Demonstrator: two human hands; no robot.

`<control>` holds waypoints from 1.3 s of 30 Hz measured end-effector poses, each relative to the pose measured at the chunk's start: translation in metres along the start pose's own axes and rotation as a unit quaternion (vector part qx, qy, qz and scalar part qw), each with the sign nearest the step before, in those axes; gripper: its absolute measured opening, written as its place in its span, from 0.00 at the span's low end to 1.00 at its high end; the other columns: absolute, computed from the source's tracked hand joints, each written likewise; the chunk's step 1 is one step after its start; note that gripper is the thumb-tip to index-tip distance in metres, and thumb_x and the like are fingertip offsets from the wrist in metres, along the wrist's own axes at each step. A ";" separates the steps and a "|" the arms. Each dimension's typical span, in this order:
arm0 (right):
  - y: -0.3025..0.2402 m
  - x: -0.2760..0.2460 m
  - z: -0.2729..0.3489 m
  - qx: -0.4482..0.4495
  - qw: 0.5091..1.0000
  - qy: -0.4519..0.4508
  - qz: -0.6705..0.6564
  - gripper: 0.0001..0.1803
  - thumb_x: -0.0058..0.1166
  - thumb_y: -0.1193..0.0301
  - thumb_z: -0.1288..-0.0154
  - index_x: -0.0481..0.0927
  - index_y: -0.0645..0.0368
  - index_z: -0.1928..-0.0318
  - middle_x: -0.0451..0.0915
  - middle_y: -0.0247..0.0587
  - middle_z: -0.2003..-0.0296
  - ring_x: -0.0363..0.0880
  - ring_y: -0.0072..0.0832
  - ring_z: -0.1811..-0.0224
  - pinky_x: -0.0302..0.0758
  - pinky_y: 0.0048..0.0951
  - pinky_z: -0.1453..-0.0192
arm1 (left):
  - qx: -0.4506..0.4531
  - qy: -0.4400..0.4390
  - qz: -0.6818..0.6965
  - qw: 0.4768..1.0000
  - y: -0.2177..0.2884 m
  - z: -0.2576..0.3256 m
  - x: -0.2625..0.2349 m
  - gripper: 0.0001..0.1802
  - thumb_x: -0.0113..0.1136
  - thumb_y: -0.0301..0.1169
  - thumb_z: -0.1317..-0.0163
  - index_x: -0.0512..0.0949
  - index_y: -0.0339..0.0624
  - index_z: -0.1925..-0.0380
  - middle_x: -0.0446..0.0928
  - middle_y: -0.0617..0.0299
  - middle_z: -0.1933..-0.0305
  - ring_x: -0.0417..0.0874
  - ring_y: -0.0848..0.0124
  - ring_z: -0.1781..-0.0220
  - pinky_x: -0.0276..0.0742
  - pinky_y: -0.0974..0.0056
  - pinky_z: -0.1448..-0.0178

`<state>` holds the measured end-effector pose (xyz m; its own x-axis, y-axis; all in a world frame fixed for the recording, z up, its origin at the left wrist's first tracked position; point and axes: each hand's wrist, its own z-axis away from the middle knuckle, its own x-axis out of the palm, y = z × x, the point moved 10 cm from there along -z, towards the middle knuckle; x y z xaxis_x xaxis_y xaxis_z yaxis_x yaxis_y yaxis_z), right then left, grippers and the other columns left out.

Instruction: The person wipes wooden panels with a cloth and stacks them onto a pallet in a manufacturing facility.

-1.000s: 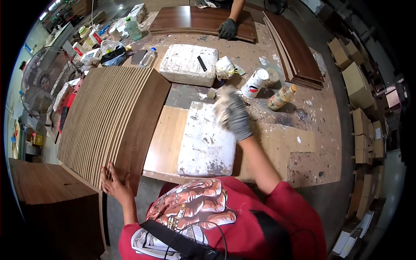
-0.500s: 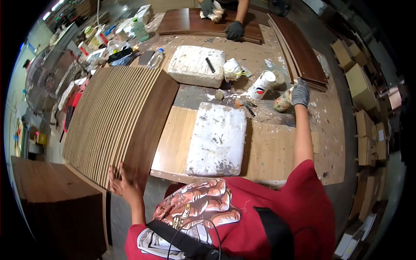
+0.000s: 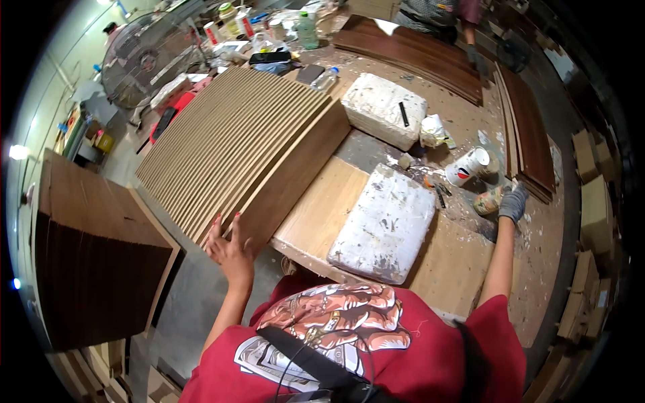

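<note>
Boards [image 3: 235, 134] form a ridged wooden stack on the speckled table [image 3: 541, 262] — bare left hand [image 3: 232, 254], fingers apart, at their edges; knit-gloved right hand [image 3: 513, 204] beside a rounded bottle [image 3: 486, 201], grip unclear.

A single head-worn fisheye view looks down over the workbench [image 3: 539, 258] from nearby.

Free, by my reckoning: one strip of surface [image 3: 449, 272], between the near white block [image 3: 384, 225] and the right forearm [image 3: 498, 265]. In my way: stack of boards [image 3: 235, 148], left; second white block [image 3: 381, 111], beyond; white cup [image 3: 466, 166] and bottle [image 3: 488, 201], far right, the latter at the right hand [image 3: 513, 204].
</note>
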<state>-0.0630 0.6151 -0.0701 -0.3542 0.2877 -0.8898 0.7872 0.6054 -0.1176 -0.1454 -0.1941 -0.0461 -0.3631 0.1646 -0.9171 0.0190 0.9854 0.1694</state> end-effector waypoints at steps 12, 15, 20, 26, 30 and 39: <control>0.104 -0.063 0.026 0.231 0.790 0.070 -0.564 0.16 0.45 0.62 0.31 0.77 0.57 0.50 0.79 0.45 0.59 0.77 0.41 0.63 0.73 0.39 0.57 | -0.010 -0.071 0.031 0.997 -0.026 -0.002 -0.025 0.36 0.68 0.30 0.50 0.70 0.52 0.37 0.76 0.59 0.57 0.71 0.58 0.48 0.63 0.53 0.42; 0.093 -0.065 0.061 0.354 0.657 0.069 -0.662 0.17 0.45 0.62 0.30 0.76 0.57 0.48 0.78 0.44 0.56 0.77 0.39 0.61 0.73 0.37 0.56 | -0.004 -0.077 0.067 0.995 -0.028 -0.007 -0.028 0.23 0.68 0.31 0.50 0.78 0.46 0.50 0.77 0.60 0.61 0.74 0.59 0.52 0.66 0.56 0.46; 0.036 -0.082 0.085 0.344 0.665 0.034 -0.663 0.18 0.46 0.62 0.30 0.74 0.56 0.44 0.77 0.42 0.53 0.76 0.35 0.57 0.74 0.35 0.56 | -0.058 -0.080 0.187 0.977 -0.033 0.006 -0.024 0.11 0.65 0.33 0.44 0.81 0.42 0.61 0.79 0.56 0.63 0.79 0.55 0.58 0.74 0.58 0.55; 0.006 -0.115 0.089 0.300 0.736 0.030 -0.606 0.21 0.47 0.62 0.30 0.72 0.55 0.40 0.76 0.39 0.48 0.76 0.31 0.53 0.75 0.33 0.55 | -0.089 -0.131 0.195 0.968 -0.028 0.010 -0.011 0.12 0.64 0.37 0.42 0.81 0.41 0.63 0.81 0.52 0.65 0.81 0.53 0.63 0.75 0.58 0.61; 0.017 -0.113 0.057 0.201 0.766 0.002 -0.611 0.24 0.48 0.65 0.30 0.68 0.60 0.37 0.72 0.40 0.42 0.74 0.31 0.45 0.72 0.31 0.44 | -0.103 -0.119 0.203 0.967 -0.033 0.010 -0.014 0.12 0.64 0.38 0.42 0.82 0.41 0.64 0.80 0.52 0.71 0.81 0.55 0.70 0.74 0.59 0.66; 0.016 -0.089 0.090 0.394 0.534 -0.056 -0.746 0.26 0.49 0.56 0.32 0.70 0.55 0.38 0.73 0.36 0.43 0.72 0.34 0.44 0.67 0.30 0.40 | -0.137 -0.138 0.220 0.956 -0.034 0.012 -0.010 0.13 0.64 0.38 0.42 0.83 0.42 0.62 0.79 0.52 0.74 0.80 0.58 0.75 0.73 0.60 0.68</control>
<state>0.0262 0.5326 -0.0325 -0.8864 -0.1514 0.4374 -0.3451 -0.4137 -0.8425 -0.1315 -0.2290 -0.0474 -0.1153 0.6034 -0.7891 -0.1447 0.7757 0.6143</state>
